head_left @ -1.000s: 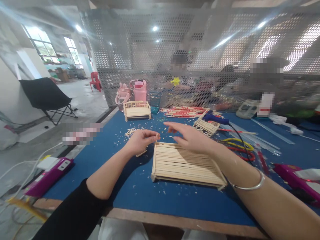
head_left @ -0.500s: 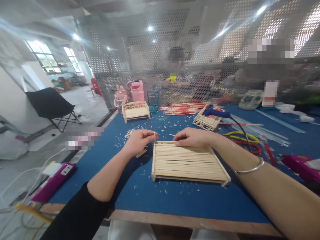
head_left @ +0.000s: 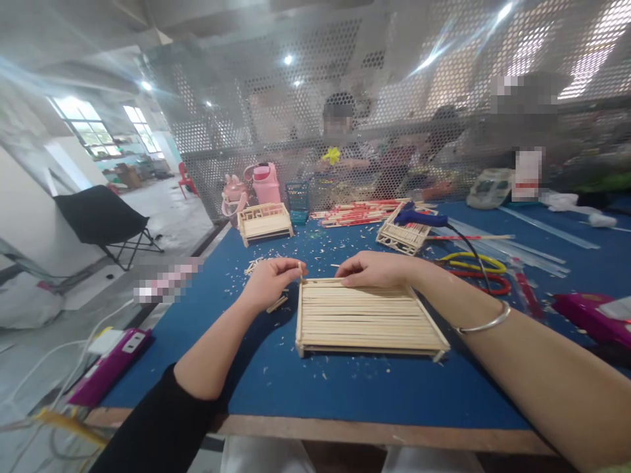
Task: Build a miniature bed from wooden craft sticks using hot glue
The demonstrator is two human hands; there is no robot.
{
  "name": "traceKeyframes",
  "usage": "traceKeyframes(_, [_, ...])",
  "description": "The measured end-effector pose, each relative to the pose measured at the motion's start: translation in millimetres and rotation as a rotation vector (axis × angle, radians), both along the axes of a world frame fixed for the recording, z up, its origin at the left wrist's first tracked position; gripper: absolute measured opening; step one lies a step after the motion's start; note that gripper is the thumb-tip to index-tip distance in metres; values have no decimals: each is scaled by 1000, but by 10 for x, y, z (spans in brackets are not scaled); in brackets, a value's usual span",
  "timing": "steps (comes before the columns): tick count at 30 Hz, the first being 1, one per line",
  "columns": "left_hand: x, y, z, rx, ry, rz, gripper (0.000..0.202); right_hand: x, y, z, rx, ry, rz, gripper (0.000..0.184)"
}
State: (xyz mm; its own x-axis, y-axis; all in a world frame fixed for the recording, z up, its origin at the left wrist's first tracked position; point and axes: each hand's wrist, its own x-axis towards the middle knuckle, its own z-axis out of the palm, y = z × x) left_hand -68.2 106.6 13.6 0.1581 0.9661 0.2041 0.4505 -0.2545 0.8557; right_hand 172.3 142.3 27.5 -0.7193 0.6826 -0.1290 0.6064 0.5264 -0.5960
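Note:
A slatted platform of pale wooden sticks stands on short legs on the blue table. At its far left corner, my left hand pinches a short wooden stick held upright against the frame. My right hand rests over the platform's far edge, its fingers curled onto that edge and partly hidden. Beside my left hand lie loose short stick pieces. Farther back stands a small finished-looking stick bench with a patterned backrest.
A blue glue gun lies on another stick piece at the back right. Red-and-pale sticks, yellow-handled pliers and clear glue sticks lie around. A purple power strip sits at the left edge; a perforated screen stands behind.
The whole view has shifted slightly. Both hands keep their places on the platform, the left still pinching the upright stick at the corner.

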Motion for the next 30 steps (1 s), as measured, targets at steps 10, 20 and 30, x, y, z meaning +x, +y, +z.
traceKeyframes(10, [-19, 15, -3, 20, 3, -19, 32, -212, -326, 241, 344, 105, 12, 57])
traceKeyframes(20, [-32, -1, 8, 56, 73, -58, 31, -357, -441, 183, 414, 4, 67, 52])
traceKeyframes(30, [-28, 3, 4, 43, 42, -45, 31, -383, -468, 159, 433, 8, 31, 56])
